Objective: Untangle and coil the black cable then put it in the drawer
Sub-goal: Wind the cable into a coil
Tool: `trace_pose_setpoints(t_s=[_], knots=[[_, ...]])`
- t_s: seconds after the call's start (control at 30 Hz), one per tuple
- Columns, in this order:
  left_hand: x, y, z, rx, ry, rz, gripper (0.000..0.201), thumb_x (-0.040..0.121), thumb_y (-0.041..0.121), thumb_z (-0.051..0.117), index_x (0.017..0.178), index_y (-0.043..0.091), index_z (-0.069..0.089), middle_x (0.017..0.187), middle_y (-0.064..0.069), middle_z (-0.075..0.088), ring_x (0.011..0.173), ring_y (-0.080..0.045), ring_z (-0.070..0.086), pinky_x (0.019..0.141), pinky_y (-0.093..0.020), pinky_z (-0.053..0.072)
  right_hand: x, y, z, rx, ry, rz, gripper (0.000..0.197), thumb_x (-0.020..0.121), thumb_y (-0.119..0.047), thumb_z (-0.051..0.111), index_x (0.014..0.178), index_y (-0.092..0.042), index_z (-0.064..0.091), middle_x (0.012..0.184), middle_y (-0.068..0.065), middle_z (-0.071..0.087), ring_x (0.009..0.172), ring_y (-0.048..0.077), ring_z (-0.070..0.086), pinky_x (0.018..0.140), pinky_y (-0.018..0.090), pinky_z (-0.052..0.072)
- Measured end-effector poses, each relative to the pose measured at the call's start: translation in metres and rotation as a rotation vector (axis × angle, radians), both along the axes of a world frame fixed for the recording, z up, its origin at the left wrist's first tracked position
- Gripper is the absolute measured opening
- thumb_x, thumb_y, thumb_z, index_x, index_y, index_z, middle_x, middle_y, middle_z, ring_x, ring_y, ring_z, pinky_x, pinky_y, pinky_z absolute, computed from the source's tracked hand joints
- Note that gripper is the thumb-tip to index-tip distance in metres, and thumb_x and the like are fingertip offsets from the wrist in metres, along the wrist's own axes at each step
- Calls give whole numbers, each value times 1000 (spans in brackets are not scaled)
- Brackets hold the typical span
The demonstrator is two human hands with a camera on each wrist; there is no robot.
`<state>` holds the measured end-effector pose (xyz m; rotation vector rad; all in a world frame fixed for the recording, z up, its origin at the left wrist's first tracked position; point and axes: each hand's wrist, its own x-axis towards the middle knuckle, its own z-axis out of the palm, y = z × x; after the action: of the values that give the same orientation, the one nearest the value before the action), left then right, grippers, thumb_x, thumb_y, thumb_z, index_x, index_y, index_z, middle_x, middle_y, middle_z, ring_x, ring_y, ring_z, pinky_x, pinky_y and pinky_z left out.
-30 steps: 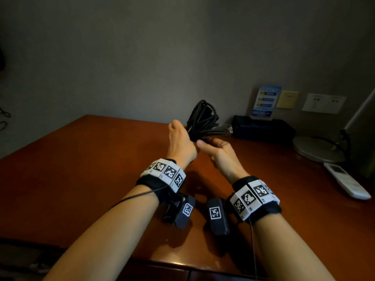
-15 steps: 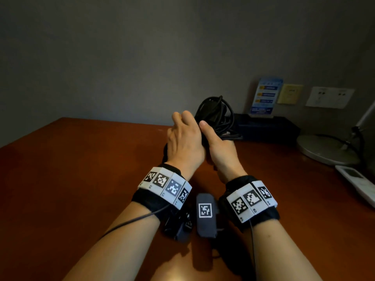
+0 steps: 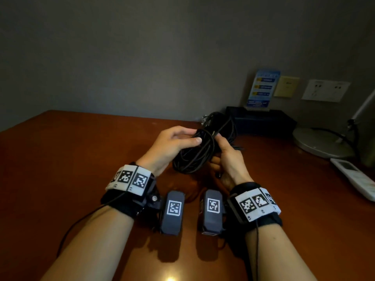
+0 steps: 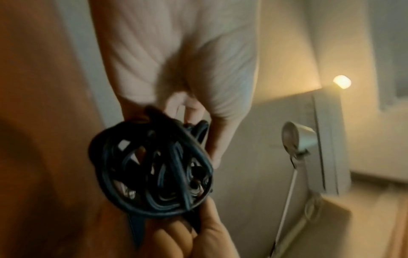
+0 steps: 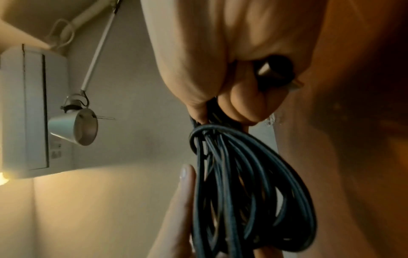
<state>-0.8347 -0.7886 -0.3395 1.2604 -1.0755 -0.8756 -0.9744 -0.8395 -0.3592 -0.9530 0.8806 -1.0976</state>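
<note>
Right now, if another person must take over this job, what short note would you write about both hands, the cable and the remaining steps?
Left hand: thumb and curled fingers hold the upper part of the black cable.
Right hand: firm grip on the bundle's side; one metal-tipped plug is tucked under its fingers.
Cable: gathered in loops, held above the wooden desk, touching nothing else.
Done: mostly coiled. Some strands still cross in the left wrist view, which is blurred.
Left: tidy the loops, secure the end, put the coil in the drawer. No drawer is visible in any view.
</note>
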Motion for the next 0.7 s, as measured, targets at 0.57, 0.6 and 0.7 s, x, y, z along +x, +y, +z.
trace_pose_setpoints(t_s=[0.57, 0.6, 0.7], knots=[[8, 25, -11, 273, -30, -345, 39, 71, -4, 76, 102, 18, 70, 90, -7, 76, 84, -20, 73, 69, -29, 57, 14, 22, 3, -130, 122, 128, 32, 95, -27, 59, 101, 2, 72, 102, 33, 67, 81, 41, 56, 64, 42, 46], [7, 24, -12, 264, -50, -316, 37, 71, -5, 75, 99, 18, 70, 87, -7, 76, 82, -20, 73, 69, -30, 56, 15, 22, 2, -140, 113, 127, 31, 95, -26, 58, 100, 2, 72, 101, 32, 68, 80, 42, 57, 64, 44, 47], [2, 22, -18, 267, -87, -243, 40, 59, 3, 77, 98, 9, 71, 92, -16, 74, 86, -30, 71, 79, -40, 57, 16, 23, 0, -156, 113, 152, 33, 96, -27, 58, 101, 3, 71, 90, 29, 70, 68, 38, 63, 62, 42, 52]])
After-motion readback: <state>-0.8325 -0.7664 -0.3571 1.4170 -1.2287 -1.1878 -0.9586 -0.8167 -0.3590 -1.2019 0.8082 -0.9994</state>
